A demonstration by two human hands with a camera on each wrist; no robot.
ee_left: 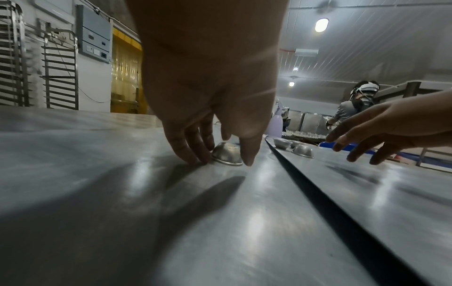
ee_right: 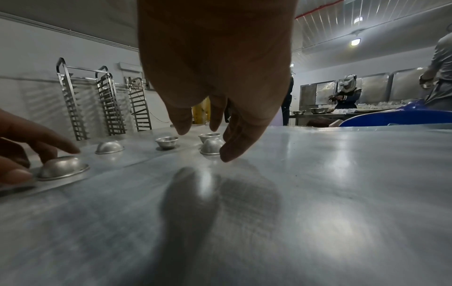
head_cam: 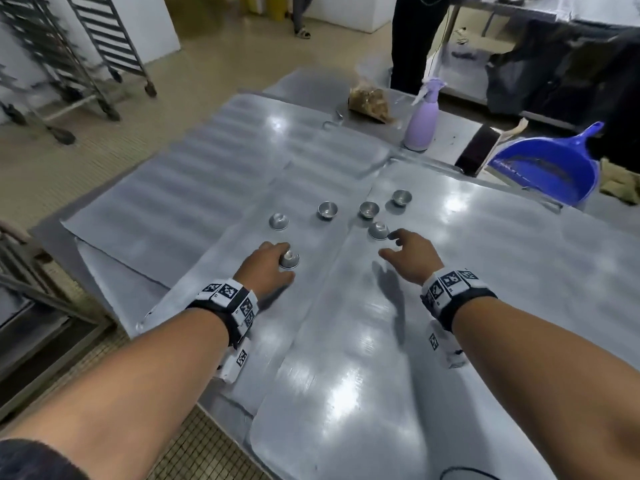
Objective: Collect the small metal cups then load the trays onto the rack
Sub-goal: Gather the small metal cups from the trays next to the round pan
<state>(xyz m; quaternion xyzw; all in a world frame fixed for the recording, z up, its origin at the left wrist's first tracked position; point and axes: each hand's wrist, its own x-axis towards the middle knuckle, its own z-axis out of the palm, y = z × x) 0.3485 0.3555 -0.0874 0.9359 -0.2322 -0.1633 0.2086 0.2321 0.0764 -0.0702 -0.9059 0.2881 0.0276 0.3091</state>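
Several small metal cups sit on overlapping flat metal trays [head_cam: 485, 278] on the table. My left hand [head_cam: 285, 262] pinches an upturned cup [head_cam: 290, 260] between fingers [ee_left: 195, 152] and thumb; the same cup [ee_left: 227, 154] rests on the tray. My right hand [head_cam: 388, 244] hovers with spread, relaxed fingers [ee_right: 234, 147] just short of another upturned cup [head_cam: 378, 231], holding nothing. Farther out stand a third upturned cup [head_cam: 278, 222] and three upright cups [head_cam: 327, 209], [head_cam: 369, 209], [head_cam: 401, 197]. Tall wheeled tray racks [head_cam: 104, 53] stand on the floor at far left.
A purple spray bottle [head_cam: 420, 123], a bag of brown stuff [head_cam: 369, 102] and a blue dustpan [head_cam: 547, 171] sit at the table's far side. A person [head_cam: 415, 39] stands beyond the table. Another metal frame [head_cam: 20, 282] is close on my left.
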